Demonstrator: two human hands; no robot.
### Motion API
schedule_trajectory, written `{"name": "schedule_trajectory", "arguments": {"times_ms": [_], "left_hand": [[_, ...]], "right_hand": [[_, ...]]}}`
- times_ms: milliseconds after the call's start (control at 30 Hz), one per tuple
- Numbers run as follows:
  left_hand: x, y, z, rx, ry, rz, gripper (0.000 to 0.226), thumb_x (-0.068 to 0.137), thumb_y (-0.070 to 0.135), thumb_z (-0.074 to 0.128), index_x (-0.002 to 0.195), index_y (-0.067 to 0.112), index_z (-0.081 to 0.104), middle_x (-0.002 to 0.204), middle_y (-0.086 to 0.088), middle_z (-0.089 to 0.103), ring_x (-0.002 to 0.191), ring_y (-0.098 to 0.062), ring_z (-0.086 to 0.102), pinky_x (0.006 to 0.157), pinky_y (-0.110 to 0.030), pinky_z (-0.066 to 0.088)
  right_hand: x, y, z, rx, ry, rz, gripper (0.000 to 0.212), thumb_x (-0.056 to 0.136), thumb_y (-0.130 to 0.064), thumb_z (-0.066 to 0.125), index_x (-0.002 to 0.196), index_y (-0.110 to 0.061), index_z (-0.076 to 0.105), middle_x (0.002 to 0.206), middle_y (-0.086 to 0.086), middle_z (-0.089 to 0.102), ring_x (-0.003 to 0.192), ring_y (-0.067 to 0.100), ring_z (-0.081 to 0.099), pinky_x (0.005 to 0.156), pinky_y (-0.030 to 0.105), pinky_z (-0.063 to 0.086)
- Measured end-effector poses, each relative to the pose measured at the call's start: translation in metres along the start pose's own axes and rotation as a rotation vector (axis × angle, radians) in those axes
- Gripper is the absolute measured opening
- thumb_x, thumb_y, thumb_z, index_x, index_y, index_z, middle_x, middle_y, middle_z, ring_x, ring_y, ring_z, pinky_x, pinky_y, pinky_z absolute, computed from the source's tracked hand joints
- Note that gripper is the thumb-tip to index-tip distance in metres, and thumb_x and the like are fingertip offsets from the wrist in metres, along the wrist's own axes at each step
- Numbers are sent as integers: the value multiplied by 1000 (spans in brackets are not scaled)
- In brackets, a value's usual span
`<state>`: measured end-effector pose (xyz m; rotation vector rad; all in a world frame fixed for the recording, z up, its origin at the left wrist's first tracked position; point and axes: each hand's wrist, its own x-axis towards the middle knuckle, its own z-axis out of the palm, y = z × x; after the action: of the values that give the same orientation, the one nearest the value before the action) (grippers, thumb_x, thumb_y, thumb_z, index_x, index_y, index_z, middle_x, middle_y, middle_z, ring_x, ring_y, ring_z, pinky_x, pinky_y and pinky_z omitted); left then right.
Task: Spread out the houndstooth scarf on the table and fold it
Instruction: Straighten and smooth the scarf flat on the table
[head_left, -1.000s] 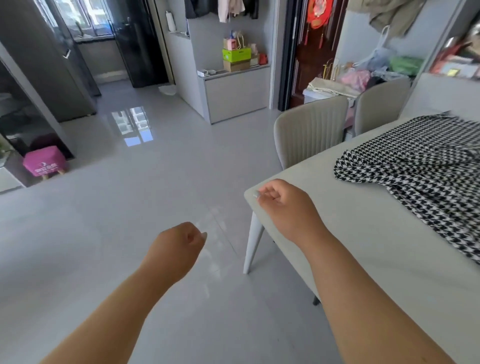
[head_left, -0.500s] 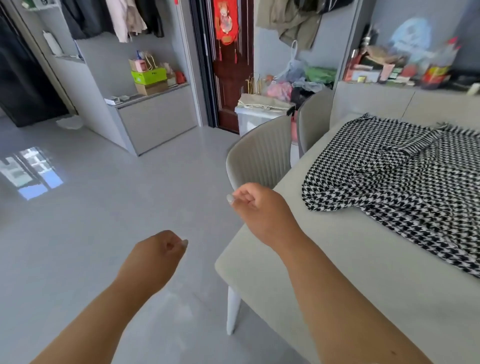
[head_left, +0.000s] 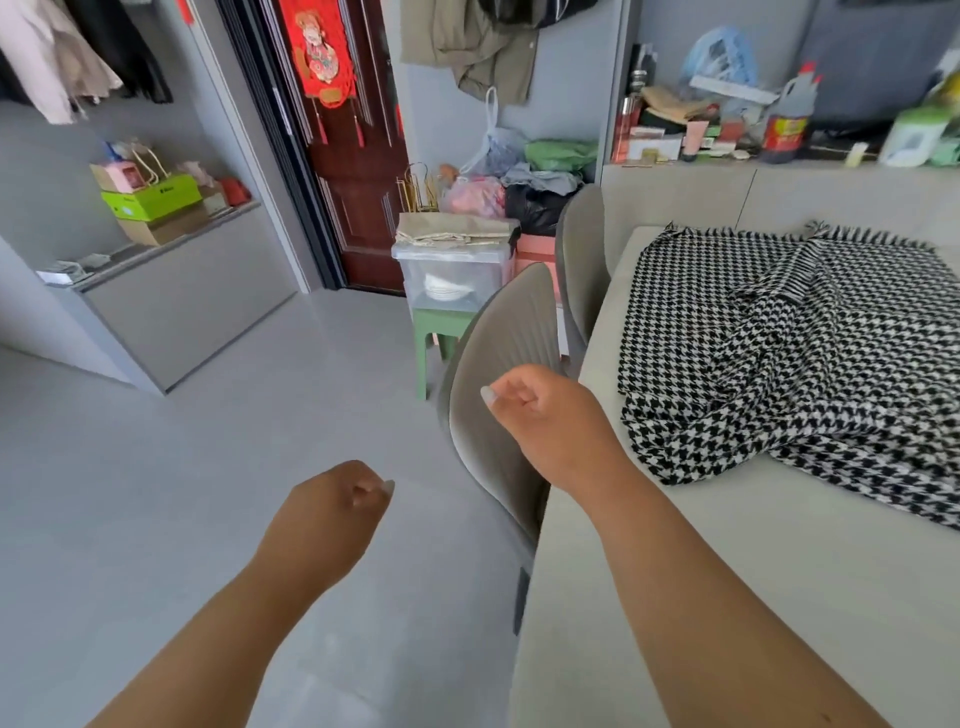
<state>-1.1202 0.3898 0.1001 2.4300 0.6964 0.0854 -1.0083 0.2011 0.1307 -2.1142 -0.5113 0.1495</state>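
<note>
The houndstooth scarf (head_left: 789, 364) lies rumpled on the pale bench (head_left: 727, 597) in the right half of the frame, its black-and-white cloth bunched in folds, a fringed end along its far edge near the upper right, and one striped hem turned over near the middle; its near left corner sits close to the bench's left edge.

The right hand (head_left: 550, 421) hangs at frame centre, just left of the scarf's near corner and apart from it, over the left rim of the bench and in front of a grey ribbed chair back (head_left: 498, 364); this grip is curled into a loose fist, thumb laid along the forefinger, pinching nothing.

The left hand (head_left: 327, 514) is lower and further left, well apart from the scarf, out over the grey floor (head_left: 208, 467); this grip too is loosely curled with the thumb tip forward, and it holds nothing.

A second chair (head_left: 582, 260) stands behind the first at the bench's far left side; beyond them, in the upper middle, a clear lidded storage box (head_left: 457, 275) rests on a green stool (head_left: 436, 338) before a dark red door (head_left: 358, 156).
</note>
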Motion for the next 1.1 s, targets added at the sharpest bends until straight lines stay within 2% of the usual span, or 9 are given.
{"name": "schedule_trajectory", "arguments": {"times_ms": [100, 200, 333, 467, 567, 633, 800, 933, 1100], "left_hand": [[50, -17, -19, 7, -36, 80, 27, 94, 36, 51, 79, 17, 62, 79, -2, 69, 75, -20, 64, 67, -32, 50], [103, -33, -43, 31, -97, 144, 25, 94, 37, 50, 80, 19, 61, 80, -1, 69, 76, -20, 64, 66, -31, 50], [170, -45, -70, 47, -157, 243, 25, 94, 36, 50, 82, 18, 62, 81, -3, 69, 80, -21, 64, 75, -35, 51], [226, -45, -79, 25, -204, 306, 26, 95, 36, 50, 84, 16, 62, 82, -2, 69, 80, -18, 63, 74, -32, 49], [267, -36, -76, 22, -260, 355, 24, 95, 34, 49, 83, 19, 62, 83, 1, 68, 80, -15, 62, 72, -30, 48], [296, -27, -71, 29, -289, 389, 23, 95, 33, 48, 83, 19, 62, 83, 1, 67, 80, -16, 61, 70, -29, 47], [376, 11, -50, 22, -341, 478, 18, 95, 30, 49, 89, 20, 63, 85, 2, 69, 83, -17, 65, 79, -34, 53], [446, 60, -32, 97, -379, 536, 27, 96, 32, 48, 85, 12, 62, 79, -9, 68, 74, -21, 62, 68, -30, 46], [514, 128, -6, 86, -403, 613, 19, 95, 32, 50, 87, 20, 63, 83, 1, 68, 80, -19, 63, 75, -32, 50]], "right_hand": [[31, -14, 24, 0, 86, 35, 28, 95, -42, 51, 109, -21, 63, 106, -9, 67, 98, 8, 59, 85, 24, 46], [61, -31, 50, 19, 181, 107, 25, 93, -42, 53, 103, -22, 64, 100, -10, 67, 95, 8, 60, 86, 27, 48], [97, -51, 74, 34, 301, 168, 15, 92, -33, 55, 101, -23, 64, 93, -13, 64, 92, 7, 59, 86, 27, 47], [132, -53, 87, -7, 361, 235, 13, 92, -35, 55, 98, -27, 63, 99, -10, 65, 93, 6, 59, 86, 28, 48], [161, -47, 87, -16, 420, 263, 10, 92, -37, 55, 94, -30, 61, 94, -15, 63, 86, -2, 56, 74, 15, 44], [183, -41, 85, -18, 447, 280, 8, 92, -37, 56, 93, -31, 60, 92, -17, 62, 85, -6, 55, 69, 10, 39], [253, -16, 64, 3, 547, 317, 12, 92, -37, 56, 97, -28, 62, 93, -17, 62, 87, -3, 55, 80, 21, 44], [314, 10, 35, 21, 636, 333, 12, 91, -35, 57, 97, -28, 63, 92, -16, 64, 87, -3, 57, 76, 19, 44], [372, 38, -2, 27, 713, 386, 14, 92, -37, 56, 96, -26, 63, 88, -16, 63, 84, -2, 56, 72, 16, 41]]}}
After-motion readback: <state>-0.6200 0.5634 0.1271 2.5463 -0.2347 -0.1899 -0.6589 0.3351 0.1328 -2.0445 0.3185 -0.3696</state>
